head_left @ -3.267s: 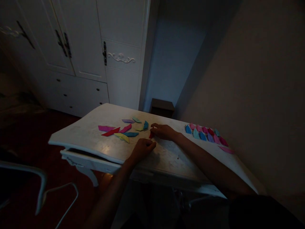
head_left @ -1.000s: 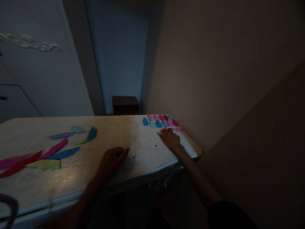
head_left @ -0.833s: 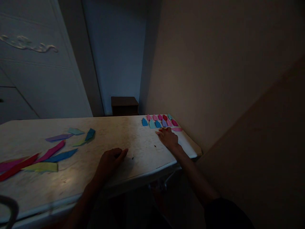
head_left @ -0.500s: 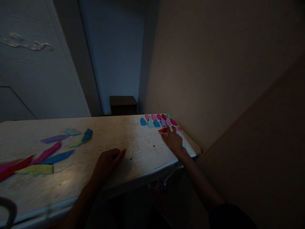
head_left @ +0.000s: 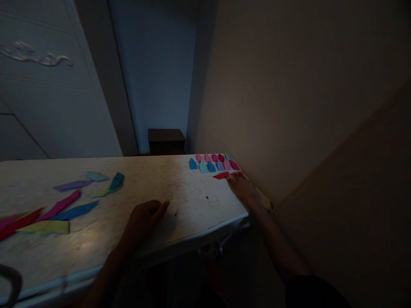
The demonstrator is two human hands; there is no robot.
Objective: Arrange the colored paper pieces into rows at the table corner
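Observation:
My right hand [head_left: 242,187] is at the table's right end, its fingers bent down and together over a pink paper strip [head_left: 238,172], which they mostly cover. Just left of the fingertips lies a red folded paper piece [head_left: 221,175], pointed at its left end. Beyond them, small folded paper pieces [head_left: 211,167] in blue, pale green, purple, pink and red form two rows. My left hand [head_left: 145,218] rests on the table near the front edge, fingers curled and thumb pointing right, with nothing seen in it.
Loose coloured paper strips [head_left: 69,209] lie spread over the left part of the stained white table [head_left: 189,218]. A wall [head_left: 272,107] runs close along the right side. Behind the table stands a dark box-like piece of furniture [head_left: 166,136]. A dark curved object [head_left: 11,278] shows at lower left.
My right hand has shifted slightly right, off the red paper piece and over the pink strip. More of the red piece now shows. My left hand has stayed in place.

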